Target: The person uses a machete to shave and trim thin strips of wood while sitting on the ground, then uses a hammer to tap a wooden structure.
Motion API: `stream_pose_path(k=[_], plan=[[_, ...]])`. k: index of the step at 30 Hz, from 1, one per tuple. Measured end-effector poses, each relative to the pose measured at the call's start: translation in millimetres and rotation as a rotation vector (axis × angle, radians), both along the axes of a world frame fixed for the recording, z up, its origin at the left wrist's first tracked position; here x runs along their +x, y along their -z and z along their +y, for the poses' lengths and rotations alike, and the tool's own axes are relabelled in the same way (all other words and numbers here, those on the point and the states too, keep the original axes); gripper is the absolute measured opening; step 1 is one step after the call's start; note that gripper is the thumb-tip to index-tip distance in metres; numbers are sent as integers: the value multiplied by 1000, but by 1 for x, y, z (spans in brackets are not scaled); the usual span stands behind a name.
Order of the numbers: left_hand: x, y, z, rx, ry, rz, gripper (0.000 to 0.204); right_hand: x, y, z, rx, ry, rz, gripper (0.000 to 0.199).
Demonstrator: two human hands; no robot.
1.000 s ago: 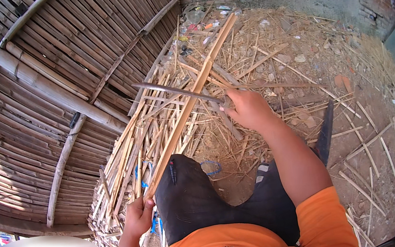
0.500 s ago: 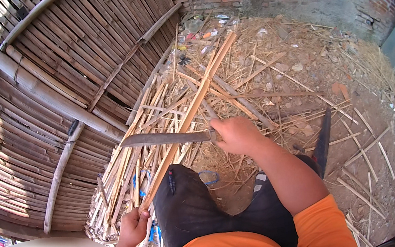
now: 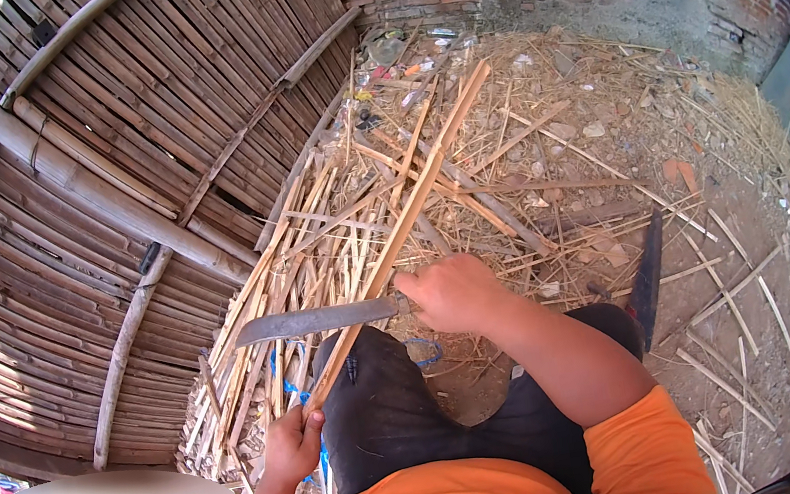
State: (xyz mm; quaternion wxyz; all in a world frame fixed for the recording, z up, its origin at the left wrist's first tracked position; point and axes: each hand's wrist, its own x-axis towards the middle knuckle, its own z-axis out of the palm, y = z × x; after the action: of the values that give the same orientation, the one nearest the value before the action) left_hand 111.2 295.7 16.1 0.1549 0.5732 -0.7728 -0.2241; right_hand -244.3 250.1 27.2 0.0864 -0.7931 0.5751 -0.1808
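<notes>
Lower left of centre, the left hand (image 3: 292, 445) has its grip wrapped around the near end of a long, pale-tan, bamboo-like strip (image 3: 415, 206) slanting to upper centre; mid-frame, the right hand's (image 3: 452, 294) grip clasps a long, dark-grey metal knife (image 3: 315, 321), blade crossing the strip; skidding, it could cut the dark-trousered left thigh (image 3: 376, 401).

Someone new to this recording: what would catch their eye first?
Probably the long knife in the right hand, its blade crossing the long pale strip that the left hand grips near its lower end. The bright orange shirt at the bottom edge stands out too, as does the heap of strips left of centre, beside the slatted wall.
</notes>
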Motion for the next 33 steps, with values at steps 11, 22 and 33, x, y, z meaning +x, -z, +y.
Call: stream_pose_path(k=[11, 22, 33], plan=[[17, 8, 4, -10, -26, 0, 44, -42, 24, -23, -89, 313, -246, 32], [32, 5, -3, 56, -41, 100, 40, -68, 22, -29, -220, 408, -187, 26], [14, 15, -7, 198, -137, 224, 43, 4, 25, -12, -260, 6, -27, 27]])
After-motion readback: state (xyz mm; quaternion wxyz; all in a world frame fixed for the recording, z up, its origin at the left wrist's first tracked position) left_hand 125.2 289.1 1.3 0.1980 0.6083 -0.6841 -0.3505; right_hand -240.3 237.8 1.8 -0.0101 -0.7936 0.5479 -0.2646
